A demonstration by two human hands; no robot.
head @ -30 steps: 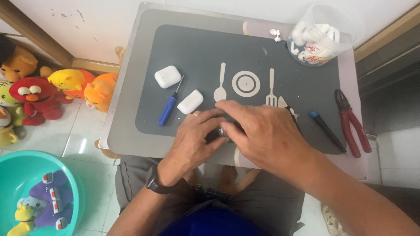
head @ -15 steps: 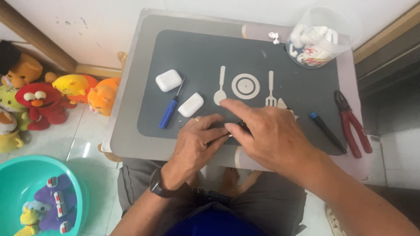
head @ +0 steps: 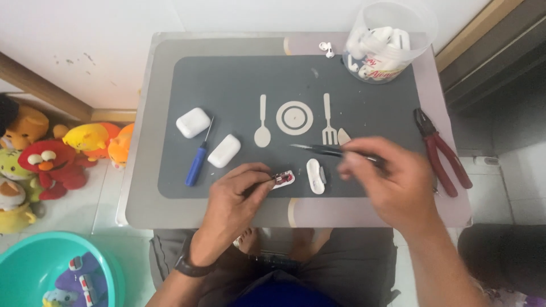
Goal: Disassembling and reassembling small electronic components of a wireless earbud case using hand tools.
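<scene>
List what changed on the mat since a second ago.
The hands, clasped together earlier, have parted: the left hand now holds a small red-and-white part, the right hand lifts black tweezers, and a white shell piece lies uncovered. Screwdriver and pliers stayed put.

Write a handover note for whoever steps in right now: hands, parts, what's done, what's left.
Left hand: pinches a small circuit board on the grey mat.
Right hand: grip on dark tweezers, tips clear of the parts.
White earbud-case shell lies open beside the board.
Done: board is out of the shell.
Left: two closed white cases, blue screwdriver and red pliers lie untouched.
</scene>
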